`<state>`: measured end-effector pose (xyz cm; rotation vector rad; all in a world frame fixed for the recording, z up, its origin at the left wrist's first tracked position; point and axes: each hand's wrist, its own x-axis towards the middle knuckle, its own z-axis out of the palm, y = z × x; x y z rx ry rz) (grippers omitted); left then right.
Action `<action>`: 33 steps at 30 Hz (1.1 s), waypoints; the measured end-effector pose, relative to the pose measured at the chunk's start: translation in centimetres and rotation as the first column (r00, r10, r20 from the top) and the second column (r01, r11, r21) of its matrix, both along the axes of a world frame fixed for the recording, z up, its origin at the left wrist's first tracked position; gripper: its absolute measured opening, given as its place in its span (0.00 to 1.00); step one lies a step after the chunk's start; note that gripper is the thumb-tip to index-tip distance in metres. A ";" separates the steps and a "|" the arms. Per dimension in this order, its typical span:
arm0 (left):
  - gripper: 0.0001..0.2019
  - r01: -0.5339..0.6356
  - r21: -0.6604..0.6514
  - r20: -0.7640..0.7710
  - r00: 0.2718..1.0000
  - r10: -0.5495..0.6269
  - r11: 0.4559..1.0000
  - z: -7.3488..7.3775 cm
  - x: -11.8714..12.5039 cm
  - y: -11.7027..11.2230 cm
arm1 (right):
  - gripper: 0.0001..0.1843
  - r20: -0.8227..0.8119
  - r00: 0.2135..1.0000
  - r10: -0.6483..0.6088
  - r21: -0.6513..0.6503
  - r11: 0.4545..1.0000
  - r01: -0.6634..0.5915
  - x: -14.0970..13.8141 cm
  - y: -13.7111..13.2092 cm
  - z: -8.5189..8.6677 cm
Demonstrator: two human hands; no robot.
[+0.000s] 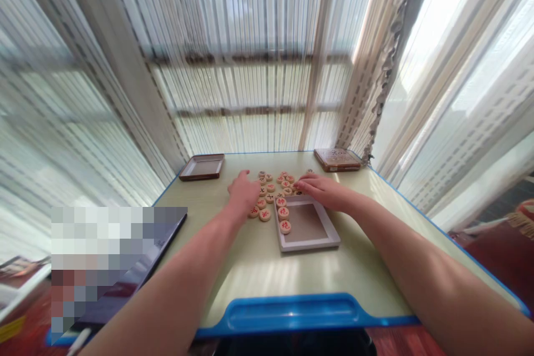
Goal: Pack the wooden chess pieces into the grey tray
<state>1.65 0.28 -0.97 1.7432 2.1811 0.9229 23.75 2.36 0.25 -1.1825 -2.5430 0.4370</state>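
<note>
Round wooden Chinese chess pieces with red or dark characters lie in a loose cluster on the pale green table. My left hand is at the cluster's left edge, one finger stretched forward; its other fingers are partly hidden. On the right side, my right hand reaches over the pieces with its fingers extended, the tips touching or just above a few of them. Just in front of the cluster sits a shallow white box tray, with three red-marked pieces in a column along its left inner wall.
At the far left of the table is an open shallow box. A brown printed box stands at the far right. A dark flat device, partly pixelated, occupies the near left. Sheer curtains hang behind the table.
</note>
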 end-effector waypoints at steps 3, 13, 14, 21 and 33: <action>0.28 0.065 -0.084 -0.091 0.993 -0.073 0.994 0.9 0.4 -1.0 | 0.28 0.026 0.999 -0.021 0.011 1.000 0.021 0.1 0.1 0.0; 0.14 0.255 -0.268 -0.269 0.906 -0.326 0.929 2.8 -1.0 -3.0 | 0.18 -0.021 1.000 -0.020 0.187 0.982 0.024 -0.1 0.4 -0.7; 0.14 0.240 -0.288 -0.286 0.902 -0.323 0.927 2.9 -1.0 -3.1 | 0.17 -0.026 0.999 -0.024 0.197 0.980 0.029 -0.1 0.4 -0.8; 0.08 0.325 -0.176 -0.290 0.885 -0.364 0.929 2.2 -0.8 -3.1 | 0.18 0.013 0.999 -0.040 0.128 0.991 0.038 -0.3 0.3 -0.8; 0.10 0.393 -0.095 -0.414 0.820 -0.396 0.915 2.3 -0.4 -3.2 | 0.18 0.095 0.945 -0.314 0.234 0.929 0.286 -0.2 0.6 -0.8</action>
